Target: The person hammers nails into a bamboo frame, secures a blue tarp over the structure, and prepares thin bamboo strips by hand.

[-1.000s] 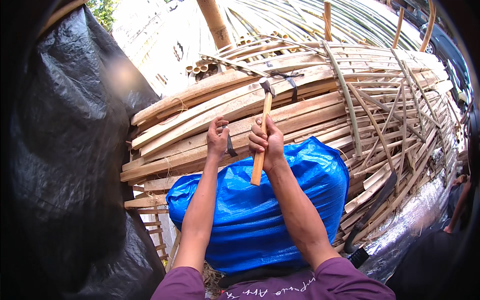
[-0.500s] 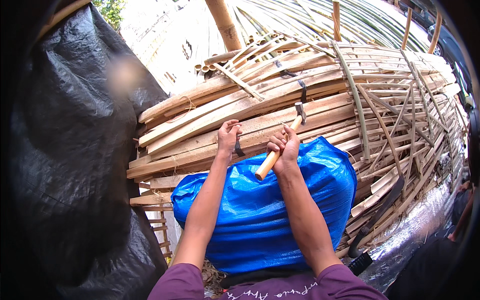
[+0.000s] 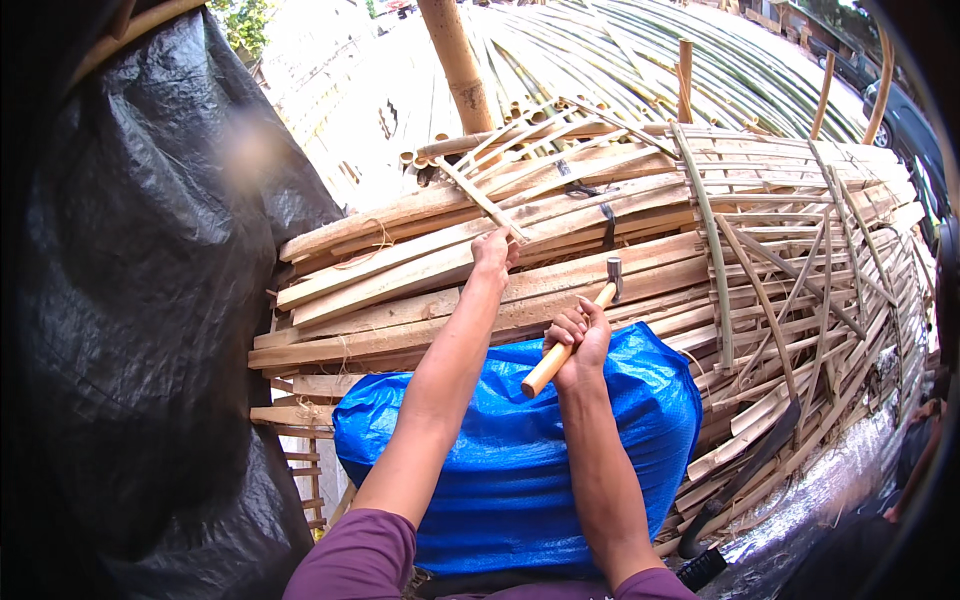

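My right hand [image 3: 577, 342] is wrapped around the wooden handle of a hammer [image 3: 562, 362]. Its dark metal head points up and away, above the stacked wood slats [image 3: 420, 325]. My left hand [image 3: 494, 252] is stretched forward, its fingers closed at the near end of a short bamboo strip [image 3: 470, 190]. That strip lies slantwise across the top of the pile, and its far end rests by other crossed strips. Part of the grip is hidden behind the back of my left hand. Beneath my forearms a blue tarp bundle [image 3: 520, 440] bulges up in front of the pile.
On the left hangs a black plastic sheet [image 3: 170, 320]. A bamboo post [image 3: 460, 70] rises behind the pile. To the right, thin strips form a lattice [image 3: 800, 240], with a dark curved blade-like object [image 3: 745, 480] below. Long green bamboo poles [image 3: 610, 60] lie beyond, near a parked car [image 3: 905, 120].
My left hand has reached forward and right, onto the end of the bamboo strip. My right hand still holds the hammer. The view has tilted slightly upward.
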`<control>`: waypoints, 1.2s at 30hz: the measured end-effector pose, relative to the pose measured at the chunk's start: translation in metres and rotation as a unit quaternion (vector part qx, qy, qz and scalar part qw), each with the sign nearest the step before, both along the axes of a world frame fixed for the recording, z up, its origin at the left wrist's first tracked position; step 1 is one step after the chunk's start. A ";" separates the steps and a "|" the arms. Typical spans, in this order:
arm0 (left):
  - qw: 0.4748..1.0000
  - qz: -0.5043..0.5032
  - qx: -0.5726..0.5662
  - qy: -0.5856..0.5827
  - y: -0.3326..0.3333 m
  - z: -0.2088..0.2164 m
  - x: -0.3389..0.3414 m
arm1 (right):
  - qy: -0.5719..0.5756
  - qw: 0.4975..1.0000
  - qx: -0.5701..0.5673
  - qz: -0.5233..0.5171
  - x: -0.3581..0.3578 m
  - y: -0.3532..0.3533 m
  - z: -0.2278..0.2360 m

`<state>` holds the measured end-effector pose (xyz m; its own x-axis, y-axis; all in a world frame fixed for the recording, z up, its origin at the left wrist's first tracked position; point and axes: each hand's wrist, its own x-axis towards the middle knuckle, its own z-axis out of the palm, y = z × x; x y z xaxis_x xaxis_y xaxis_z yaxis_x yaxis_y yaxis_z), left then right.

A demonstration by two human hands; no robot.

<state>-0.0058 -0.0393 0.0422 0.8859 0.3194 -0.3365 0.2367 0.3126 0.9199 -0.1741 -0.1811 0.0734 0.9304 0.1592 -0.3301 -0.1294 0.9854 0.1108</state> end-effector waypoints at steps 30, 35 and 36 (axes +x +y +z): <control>0.993 -0.042 -0.005 -0.112 -0.040 -0.026 -0.024 | -0.017 0.999 -0.007 -0.029 -0.002 -0.020 0.009; 0.993 -0.036 0.017 -0.111 -0.052 -0.042 -0.039 | -0.019 0.999 0.012 -0.025 -0.001 -0.018 0.004; 0.994 -0.034 0.017 -0.107 -0.053 -0.042 -0.041 | -0.021 0.999 0.013 -0.022 -0.002 -0.017 0.007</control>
